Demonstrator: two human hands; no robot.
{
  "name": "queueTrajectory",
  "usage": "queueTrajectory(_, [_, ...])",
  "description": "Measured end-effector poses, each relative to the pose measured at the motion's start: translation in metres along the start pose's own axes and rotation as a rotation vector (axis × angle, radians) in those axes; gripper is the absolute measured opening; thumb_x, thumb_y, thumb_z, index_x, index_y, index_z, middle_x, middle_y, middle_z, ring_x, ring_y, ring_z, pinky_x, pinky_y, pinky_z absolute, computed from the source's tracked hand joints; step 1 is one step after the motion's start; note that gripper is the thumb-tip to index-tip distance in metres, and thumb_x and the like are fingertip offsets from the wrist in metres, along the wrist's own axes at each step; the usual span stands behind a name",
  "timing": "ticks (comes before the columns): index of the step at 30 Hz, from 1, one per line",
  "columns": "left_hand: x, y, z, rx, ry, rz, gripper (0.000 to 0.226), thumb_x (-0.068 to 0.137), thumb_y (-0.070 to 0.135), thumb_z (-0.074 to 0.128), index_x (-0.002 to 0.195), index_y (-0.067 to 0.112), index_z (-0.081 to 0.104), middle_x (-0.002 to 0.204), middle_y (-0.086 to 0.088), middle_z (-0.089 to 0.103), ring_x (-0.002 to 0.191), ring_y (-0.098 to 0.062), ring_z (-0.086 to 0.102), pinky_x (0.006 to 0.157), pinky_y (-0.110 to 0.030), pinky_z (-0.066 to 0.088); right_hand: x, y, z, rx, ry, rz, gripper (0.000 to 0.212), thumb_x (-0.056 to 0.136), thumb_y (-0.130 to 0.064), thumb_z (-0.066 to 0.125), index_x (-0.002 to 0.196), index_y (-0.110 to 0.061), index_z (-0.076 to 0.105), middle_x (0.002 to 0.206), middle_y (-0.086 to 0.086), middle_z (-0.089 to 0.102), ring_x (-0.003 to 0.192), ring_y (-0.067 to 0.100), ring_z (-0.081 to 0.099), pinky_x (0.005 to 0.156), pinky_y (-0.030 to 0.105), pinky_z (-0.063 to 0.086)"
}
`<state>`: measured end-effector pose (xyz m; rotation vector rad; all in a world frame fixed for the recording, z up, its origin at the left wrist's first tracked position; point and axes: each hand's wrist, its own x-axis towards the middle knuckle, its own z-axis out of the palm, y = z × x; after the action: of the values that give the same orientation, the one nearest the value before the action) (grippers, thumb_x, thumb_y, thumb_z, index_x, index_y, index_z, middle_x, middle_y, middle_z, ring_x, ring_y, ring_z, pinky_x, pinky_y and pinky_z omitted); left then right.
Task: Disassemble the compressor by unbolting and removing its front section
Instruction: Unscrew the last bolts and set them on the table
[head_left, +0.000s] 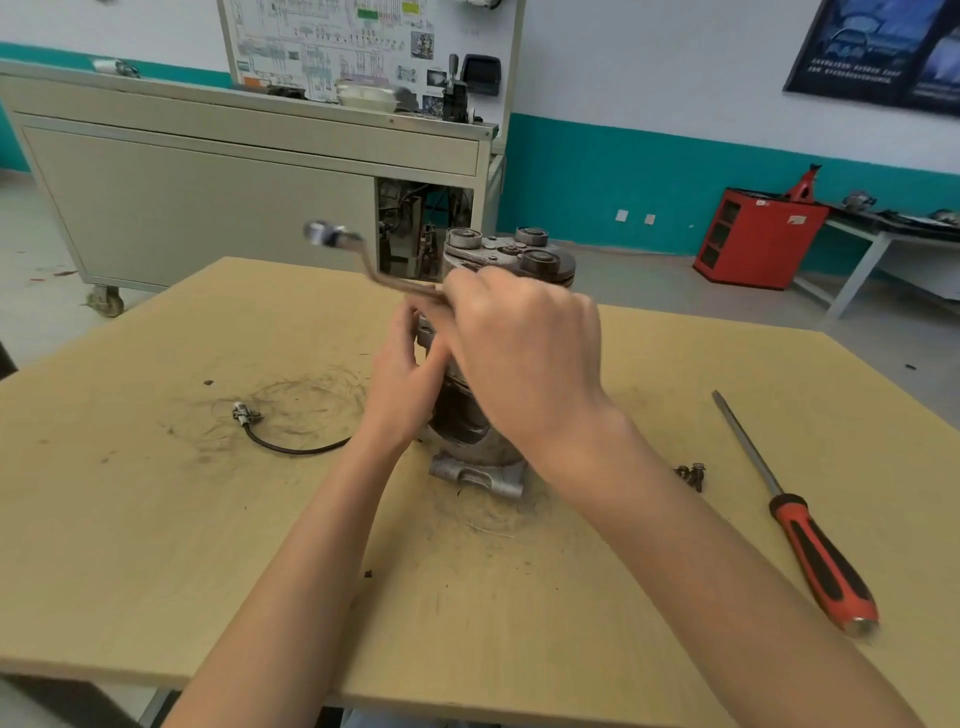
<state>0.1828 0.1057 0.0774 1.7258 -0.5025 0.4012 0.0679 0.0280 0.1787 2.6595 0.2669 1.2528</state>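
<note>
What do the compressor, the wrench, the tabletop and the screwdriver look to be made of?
The compressor: cast metal, probably aluminium, dull grey and grimy. The wrench in the right hand: steel by its look, blurred, with a brownish shank and a shiny head. The tabletop: wood-look board, matt tan, scuffed; perhaps laminate. The screwdriver: bare metal shaft, red-and-black handle, likely plastic with a rubber grip.

Left hand (402, 376): bare forearm entered from 7 o'clock; fingers and thumb wrapped against the compressor (511, 254) side. Right hand (519, 358): bare forearm entered from 5 o'clock; knuckles up, fingers curled round the wrench (375, 273) handle, partly covering the left hand.
</note>
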Motion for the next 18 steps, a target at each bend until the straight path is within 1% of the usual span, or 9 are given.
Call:
queueTrajectory(2, [0.005, -0.005, 0.001, 0.012, 0.003, -0.029, 0.025, 0.092, 0.02, 0.058, 0.113, 0.008, 0.056, 0.085, 0.025, 0.055, 0.079, 0.022, 0.051, 0.064, -0.006, 0.04, -0.001, -0.014, 0.003, -0.091, -0.086, 0.027, 0.011, 0.08, -0.04, 0.065, 0.075, -0.031, 0.07, 0.065, -0.016, 0.064, 0.06, -0.002, 0.062, 0.049, 0.016, 0.041])
queueTrajectory(5, [0.004, -0.007, 0.002, -0.075, -0.014, -0.045, 0.015, 0.081, 0.037, 0.056, 0.094, 0.029, 0.054, 0.078, 0.03, 0.058, 0.076, 0.009, 0.054, 0.068, -0.028, 0.049, -0.003, -0.025, 0.004, -0.074, -0.161, 0.049, 0.013, 0.078, -0.042, 0.058, 0.077, -0.039, 0.071, 0.067, -0.021, 0.063, 0.064, -0.007, 0.059, 0.056, 0.011, 0.04])
queueTrajectory(7, [0.002, -0.007, 0.003, -0.118, 0.014, -0.028, 0.021, 0.07, 0.048, 0.05, 0.087, 0.036, 0.052, 0.077, 0.031, 0.06, 0.077, 0.01, 0.059, 0.069, -0.021, 0.05, -0.001, -0.024, 0.013, -0.06, -0.047, 0.01, 0.027, 0.093, -0.026, 0.041, 0.102, -0.032, 0.066, 0.094, -0.015, 0.065, 0.087, 0.001, 0.061, 0.07, 0.018, 0.043])
queueTrajectory(8, [0.001, -0.009, 0.004, -0.138, 0.033, -0.02, 0.025, 0.066, 0.049, 0.048, 0.087, 0.036, 0.051, 0.078, 0.03, 0.061, 0.077, 0.013, 0.06, 0.07, -0.016, 0.049, 0.001, -0.022, 0.016, -0.002, -0.091, -0.044, 0.035, 0.098, -0.016, 0.03, 0.115, -0.025, 0.059, 0.109, -0.007, 0.061, 0.1, 0.011, 0.058, 0.078, 0.024, 0.042])
queueTrajectory(10, [0.003, -0.011, 0.004, -0.131, 0.044, -0.016, 0.029, 0.065, 0.049, 0.049, 0.088, 0.031, 0.053, 0.08, 0.031, 0.061, 0.077, 0.014, 0.06, 0.071, -0.019, 0.049, 0.004, -0.019, 0.011, 0.14, -0.174, -0.045, 0.04, 0.099, -0.007, 0.018, 0.124, -0.012, 0.048, 0.121, 0.004, 0.053, 0.11, 0.021, 0.052, 0.084, 0.03, 0.038])
queueTrajectory(13, [0.005, -0.011, 0.003, -0.02, 0.002, 0.017, 0.032, 0.077, 0.046, 0.05, 0.098, 0.022, 0.052, 0.081, 0.035, 0.058, 0.075, 0.012, 0.054, 0.069, -0.038, 0.05, 0.006, -0.015, 0.014, 0.108, -0.142, -0.025, 0.038, 0.099, -0.006, 0.019, 0.122, -0.01, 0.049, 0.12, 0.004, 0.054, 0.109, 0.021, 0.053, 0.084, 0.029, 0.039])
queueTrajectory(15, [0.006, -0.009, 0.003, -0.013, -0.003, 0.03, 0.044, 0.078, 0.048, 0.049, 0.105, 0.013, 0.051, 0.082, 0.031, 0.057, 0.076, 0.009, 0.053, 0.071, -0.04, 0.048, 0.006, -0.017, 0.017, 0.114, -0.206, -0.036, 0.036, 0.099, -0.005, 0.022, 0.121, -0.009, 0.05, 0.119, 0.005, 0.055, 0.108, 0.022, 0.053, 0.085, 0.03, 0.04])
queueTrajectory(16, [0.007, -0.007, 0.004, -0.016, -0.002, 0.036, 0.058, 0.076, 0.05, 0.048, 0.111, 0.003, 0.051, 0.083, 0.023, 0.057, 0.08, 0.005, 0.054, 0.074, -0.041, 0.048, 0.004, -0.018, 0.019, 0.076, -0.228, -0.037, 0.033, 0.098, -0.007, 0.028, 0.117, -0.011, 0.055, 0.114, 0.004, 0.058, 0.104, 0.019, 0.056, 0.084, 0.028, 0.041])
queueTrajectory(18, [0.007, -0.004, 0.004, -0.001, -0.042, 0.042, 0.08, 0.074, 0.054, 0.046, 0.12, -0.01, 0.045, 0.084, 0.013, 0.052, 0.088, -0.014, 0.056, 0.082, -0.041, 0.048, 0.003, -0.02, 0.017, -0.017, -0.136, 0.018, 0.018, 0.09, -0.02, 0.052, 0.094, -0.024, 0.069, 0.089, -0.008, 0.067, 0.082, 0.008, 0.063, 0.071, 0.02, 0.045])
